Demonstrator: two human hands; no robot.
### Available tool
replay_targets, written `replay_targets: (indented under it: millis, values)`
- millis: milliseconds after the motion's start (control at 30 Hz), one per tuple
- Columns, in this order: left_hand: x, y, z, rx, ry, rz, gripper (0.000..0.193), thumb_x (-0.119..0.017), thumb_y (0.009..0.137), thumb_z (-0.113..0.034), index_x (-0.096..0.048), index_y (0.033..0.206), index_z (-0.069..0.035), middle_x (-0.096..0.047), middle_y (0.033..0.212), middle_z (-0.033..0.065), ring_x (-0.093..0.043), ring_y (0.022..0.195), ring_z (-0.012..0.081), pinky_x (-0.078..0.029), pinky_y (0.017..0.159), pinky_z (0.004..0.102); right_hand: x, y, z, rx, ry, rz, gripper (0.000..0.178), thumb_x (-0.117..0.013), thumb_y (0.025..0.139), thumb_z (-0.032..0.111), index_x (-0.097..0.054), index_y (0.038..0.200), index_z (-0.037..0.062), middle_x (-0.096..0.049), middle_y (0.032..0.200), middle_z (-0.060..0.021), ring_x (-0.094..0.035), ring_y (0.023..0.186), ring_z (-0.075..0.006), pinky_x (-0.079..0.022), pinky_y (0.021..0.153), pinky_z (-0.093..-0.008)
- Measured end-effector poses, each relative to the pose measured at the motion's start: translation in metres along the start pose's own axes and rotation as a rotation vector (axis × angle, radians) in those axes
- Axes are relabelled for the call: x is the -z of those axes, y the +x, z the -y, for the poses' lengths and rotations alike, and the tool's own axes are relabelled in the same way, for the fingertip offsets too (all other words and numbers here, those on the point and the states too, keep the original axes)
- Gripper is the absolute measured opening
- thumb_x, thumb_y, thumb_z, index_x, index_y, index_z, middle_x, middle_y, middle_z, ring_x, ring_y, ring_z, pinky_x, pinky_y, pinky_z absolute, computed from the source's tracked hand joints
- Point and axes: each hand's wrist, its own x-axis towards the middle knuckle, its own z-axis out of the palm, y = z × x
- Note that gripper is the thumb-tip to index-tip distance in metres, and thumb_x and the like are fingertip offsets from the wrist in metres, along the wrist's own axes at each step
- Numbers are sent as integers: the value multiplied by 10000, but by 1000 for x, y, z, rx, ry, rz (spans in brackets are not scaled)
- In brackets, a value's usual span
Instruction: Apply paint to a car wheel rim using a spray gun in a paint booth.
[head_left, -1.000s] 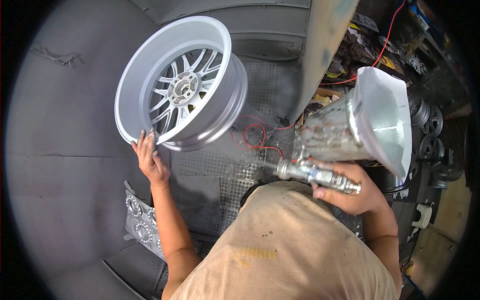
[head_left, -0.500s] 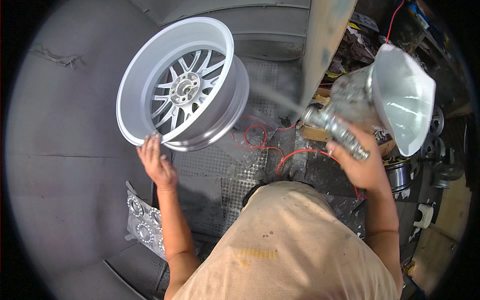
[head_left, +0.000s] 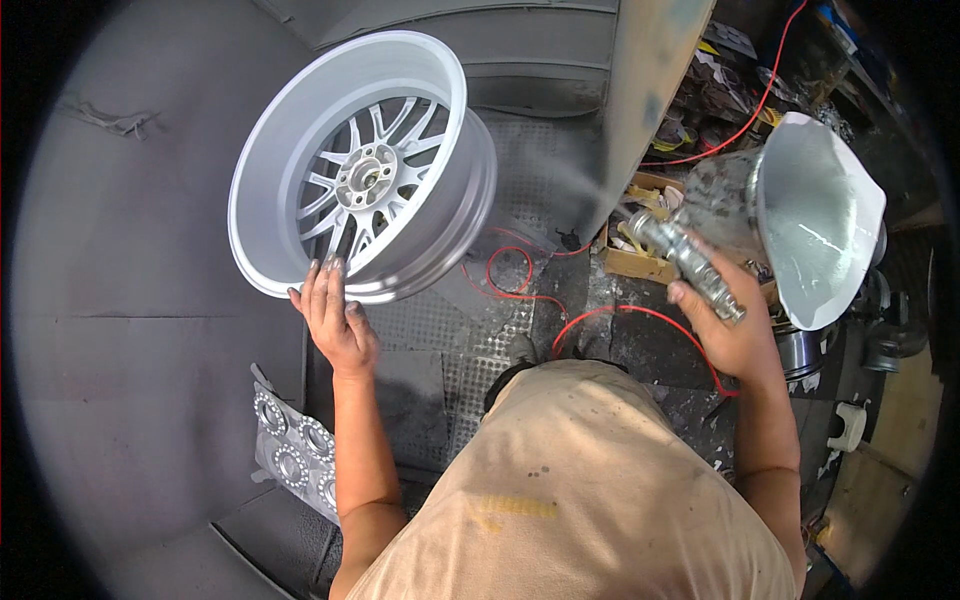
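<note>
Your left hand (head_left: pixel 335 325) still rests flat and open on the grey wheel's (head_left: pixel 365 170) lower rim, while your right hand (head_left: pixel 735 335) has lifted the tightly gripped spray gun (head_left: pixel 690 265), maybe spraying toward it.

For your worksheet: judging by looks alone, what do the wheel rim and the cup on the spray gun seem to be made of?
Wheel rim: probably cast metal under a smooth, even pale grey coat; thin rigid spokes and a bare metallic hub suggest it. The left hand touches its lower edge.

Spray gun cup: seemingly translucent plastic, cloudy with paint; uncertain. The gun body, in the right hand, looks like bright metal.
</note>
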Motion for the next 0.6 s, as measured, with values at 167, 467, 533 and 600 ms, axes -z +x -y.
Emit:
replay_targets:
  millis: [167,467,533,600]
  values:
    - [-2,-3,26,-16,-49,-76,547,-361,1069,-401,-690,1267,-11,-697,1253,141,-568,1294,366,-194,1212,496,7,-12,14,-148,201,84,494,-759,905,165,-611,1346,1,-713,1180,-164,-680,1072,-229,-510,960,-355]
    - [19,-9,86,-51,-10,-125,519,-364,1088,-398,-685,1266,-31,-674,1317,139,-525,1350,385,-222,1206,519,18,-11,29,99,98,241,510,-763,887,107,-601,1346,-46,-712,1021,-68,-644,936,-127,-510,883,-284]
    - [21,-9,97,43,53,-109,512,-328,1109,-355,-653,1305,-12,-642,1369,145,-495,1380,367,-235,1204,517,17,-2,15,154,8,67,501,-733,899,86,-590,1365,-26,-696,1073,-87,-642,936,-137,-512,880,-289]
    - [23,-13,100,77,59,-121,484,-333,1109,-316,-638,1327,-10,-628,1388,144,-491,1383,359,-250,1197,518,20,4,19,-39,57,-18,489,-736,912,173,-615,1380,99,-680,1269,-141,-646,1106,-285,-472,1002,-407]
